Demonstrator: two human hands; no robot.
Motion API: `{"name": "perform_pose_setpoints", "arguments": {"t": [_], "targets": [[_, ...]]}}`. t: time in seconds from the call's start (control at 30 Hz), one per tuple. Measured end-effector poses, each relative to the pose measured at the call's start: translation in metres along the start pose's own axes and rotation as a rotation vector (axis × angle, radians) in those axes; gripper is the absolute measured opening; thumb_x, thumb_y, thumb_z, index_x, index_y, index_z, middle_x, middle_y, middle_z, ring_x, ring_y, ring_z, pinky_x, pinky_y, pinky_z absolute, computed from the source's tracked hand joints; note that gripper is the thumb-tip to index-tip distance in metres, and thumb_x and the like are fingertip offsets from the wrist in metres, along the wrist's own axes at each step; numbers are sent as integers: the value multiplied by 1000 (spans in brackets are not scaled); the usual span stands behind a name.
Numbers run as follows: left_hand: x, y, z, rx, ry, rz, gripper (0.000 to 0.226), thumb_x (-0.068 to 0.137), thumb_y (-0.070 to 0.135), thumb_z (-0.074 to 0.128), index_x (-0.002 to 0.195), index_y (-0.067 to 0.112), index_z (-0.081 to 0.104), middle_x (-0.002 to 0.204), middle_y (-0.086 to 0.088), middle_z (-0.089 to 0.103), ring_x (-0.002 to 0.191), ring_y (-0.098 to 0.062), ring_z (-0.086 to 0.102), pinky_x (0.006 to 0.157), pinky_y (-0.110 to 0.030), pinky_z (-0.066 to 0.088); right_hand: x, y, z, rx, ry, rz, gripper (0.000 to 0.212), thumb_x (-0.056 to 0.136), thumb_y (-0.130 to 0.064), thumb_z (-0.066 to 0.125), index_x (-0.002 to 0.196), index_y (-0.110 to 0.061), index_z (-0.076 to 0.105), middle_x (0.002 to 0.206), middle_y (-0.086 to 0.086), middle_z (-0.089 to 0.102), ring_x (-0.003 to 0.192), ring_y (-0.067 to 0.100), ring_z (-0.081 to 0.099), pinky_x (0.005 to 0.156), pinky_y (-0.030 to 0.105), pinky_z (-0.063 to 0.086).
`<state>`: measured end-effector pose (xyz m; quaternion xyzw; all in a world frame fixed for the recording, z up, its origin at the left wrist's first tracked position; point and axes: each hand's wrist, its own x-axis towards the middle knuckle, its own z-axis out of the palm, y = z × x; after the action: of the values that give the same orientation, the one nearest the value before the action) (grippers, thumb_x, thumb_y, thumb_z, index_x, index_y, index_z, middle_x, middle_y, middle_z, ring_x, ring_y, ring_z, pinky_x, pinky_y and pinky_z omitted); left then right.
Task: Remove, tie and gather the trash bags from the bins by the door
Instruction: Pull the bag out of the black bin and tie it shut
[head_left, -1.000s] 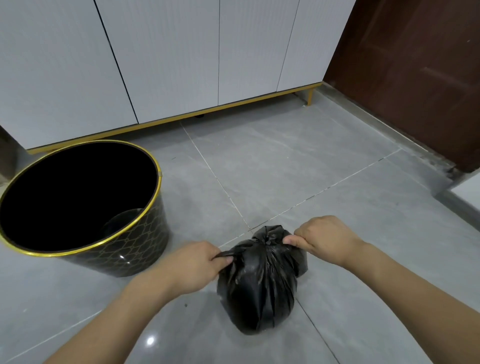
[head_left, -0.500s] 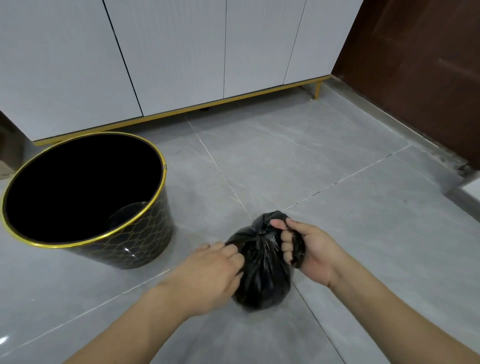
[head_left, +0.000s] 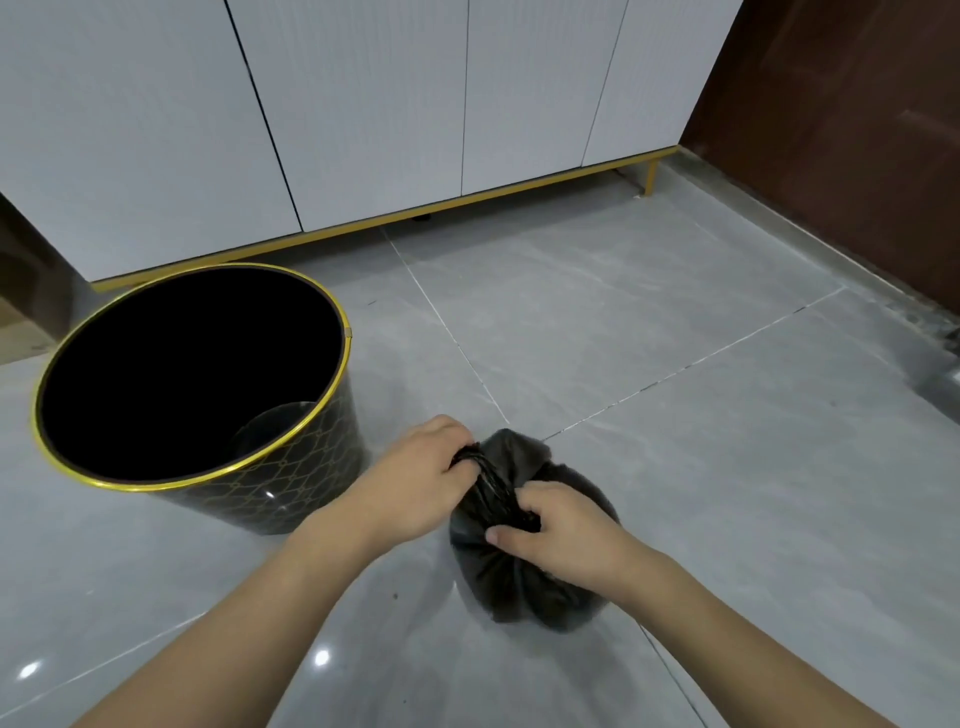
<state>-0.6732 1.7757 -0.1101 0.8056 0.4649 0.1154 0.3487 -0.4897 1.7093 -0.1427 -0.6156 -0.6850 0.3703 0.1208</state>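
Head view. A small black trash bag sits on the grey tiled floor, low and right of centre, just to the right of a round black bin. The left hand grips a twisted strand of the bag's gathered neck at its upper left, fingers curled around the plastic. The right hand lies on top of the bag with its fingers curled into the same bunched plastic and the thumb pressed against the bag's left side. Both forearms enter from the lower edge and converge on the bag. The strand runs taut between the two hands; whether a knot is formed cannot be told.

The bin stands upright and open, apart from the bag. It has a gold rim and a fine gold lattice pattern on its black wall; its interior is dark, with a paler round patch low on the inner wall. No brand, label or legible writing shows on the bin, the bag or anything else.

The floor is made of large glossy grey tiles with pale grout lines crossing just beyond the bag; two bright light reflections show near the lower left. Behind the bin runs a white panelled cabinet with a gold base trim and a gold leg at its right end. A dark brown door fills the upper right.
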Motion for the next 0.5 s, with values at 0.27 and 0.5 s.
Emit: {"name": "perform_pose_setpoints", "arguments": {"t": [0.27, 0.5], "targets": [[-10, 7, 25, -681, 192, -306, 15, 99, 16, 44, 98, 10, 57, 99, -17, 66, 95, -26, 62, 90, -45, 47, 1, 5, -12, -617, 321, -370, 9, 85, -22, 48, 83, -17, 55, 86, 1, 52, 78, 27, 53, 71, 38, 49], [-2, 16, 26, -664, 241, -317, 16, 99, 15, 39, 90, 11, 52, 85, 1, 69, 90, -12, 62, 80, -25, 46, -2, 6, -11, -478, 489, -275, 21, 85, -20, 48, 102, -15, 60, 90, 1, 57, 80, 25, 55, 75, 37, 48]]}}
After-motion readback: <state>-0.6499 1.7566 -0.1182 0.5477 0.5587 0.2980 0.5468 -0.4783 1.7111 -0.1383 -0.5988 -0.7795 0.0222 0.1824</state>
